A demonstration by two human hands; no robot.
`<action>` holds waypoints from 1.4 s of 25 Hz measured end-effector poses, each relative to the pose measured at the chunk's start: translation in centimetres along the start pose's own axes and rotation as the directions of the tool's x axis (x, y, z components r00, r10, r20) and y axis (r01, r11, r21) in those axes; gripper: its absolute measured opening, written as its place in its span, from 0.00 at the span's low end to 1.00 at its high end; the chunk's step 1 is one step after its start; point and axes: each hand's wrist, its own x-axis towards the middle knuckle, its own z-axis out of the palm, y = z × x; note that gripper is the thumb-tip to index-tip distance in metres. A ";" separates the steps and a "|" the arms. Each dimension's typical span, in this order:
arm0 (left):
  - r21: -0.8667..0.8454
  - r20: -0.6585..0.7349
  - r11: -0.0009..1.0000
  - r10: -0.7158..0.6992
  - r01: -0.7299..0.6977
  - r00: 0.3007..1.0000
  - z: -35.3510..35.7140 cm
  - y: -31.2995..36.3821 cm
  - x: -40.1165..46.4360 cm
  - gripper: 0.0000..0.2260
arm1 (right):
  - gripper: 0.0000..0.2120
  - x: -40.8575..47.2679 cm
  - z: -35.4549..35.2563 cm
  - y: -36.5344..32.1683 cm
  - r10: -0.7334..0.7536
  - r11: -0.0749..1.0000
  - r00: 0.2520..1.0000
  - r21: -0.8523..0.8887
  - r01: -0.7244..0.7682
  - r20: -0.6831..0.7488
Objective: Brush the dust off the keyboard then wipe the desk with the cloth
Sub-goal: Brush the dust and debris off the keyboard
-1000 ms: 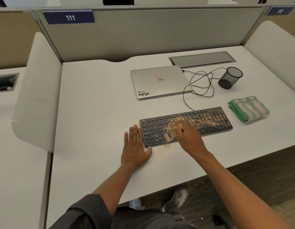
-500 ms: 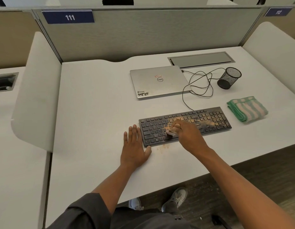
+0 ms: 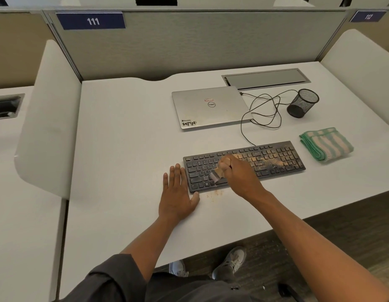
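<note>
Gripping brush [image 3: 219, 171] on dusty keyboard [image 3: 274, 159]: right hand [image 3: 239, 175].

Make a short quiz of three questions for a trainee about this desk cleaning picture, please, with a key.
1. True or false: the cloth lies folded on the desk, right of the keyboard.
2. What does the right hand hold?
A. a brush
B. the cup
C. the cable
3. Fill in: the left hand lies flat at the keyboard's ___ end.

Key
1. True.
2. A: the brush works over the left keys, while tan dust covers the right keys.
3. Left.
</note>
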 end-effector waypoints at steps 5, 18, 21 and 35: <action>-0.008 -0.006 1.000 -0.003 0.003 1.000 0.1 0.0 0.1 0.43 | 0.14 0.7 0.1 0.0 0.007 0.987 0.999 -0.163 0.000 0.046; 0.015 -0.002 1.000 -0.004 0.004 1.000 0.0 -0.1 0.0 0.43 | 0.11 2.3 -0.3 -0.4 0.073 0.995 0.997 -0.062 -0.072 0.015; 0.012 0.008 1.000 -0.002 0.002 1.000 0.0 0.0 0.0 0.43 | 0.12 2.2 0.9 -1.1 0.076 0.990 0.997 -0.119 -0.072 0.031; 0.013 0.001 1.000 -0.007 0.007 1.000 0.1 -0.1 0.1 0.43 | 0.13 2.6 0.2 -1.1 0.074 0.960 0.994 -0.274 -0.050 0.076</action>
